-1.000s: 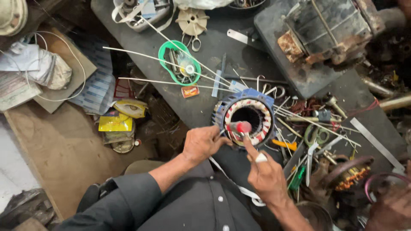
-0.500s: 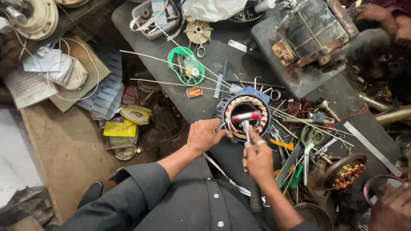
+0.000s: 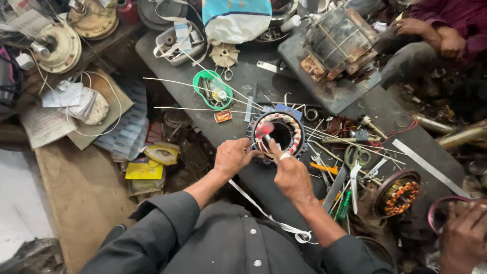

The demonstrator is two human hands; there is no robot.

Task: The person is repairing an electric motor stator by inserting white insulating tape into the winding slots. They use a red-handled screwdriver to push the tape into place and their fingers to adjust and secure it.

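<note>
The round steel motor stator with a blue frame and red-and-white lining in its slots (image 3: 278, 133) lies flat on the dark, cluttered surface (image 3: 264, 86), just in front of the big rusty motor body on its grey plate (image 3: 339, 43) and just right of the green plastic spool of wire (image 3: 213, 90). The left hand (image 3: 233, 157) is closed on the stator's near-left rim, steadying it; the right hand (image 3: 290, 175) is pinched shut on a thin tool with a red blurred tip (image 3: 265, 130) that points into the bore. The chief risk, as I judge it, is the tool slipping and tearing the paper lining or scraping the slot edges, since the stator rests loose on the surface and only one hand braces it. The long bare wires (image 3: 203, 87) lying past the spool could snag a sleeve, and the scissors with green handles (image 3: 355, 157) just right of the stator lie within easy reach of a wrist. The stator's bore looks dark and empty of windings; its lining shows as alternating red and pale segments round the ring. Another person's hand (image 3: 464, 233) rests well to the right of the stator.
</note>
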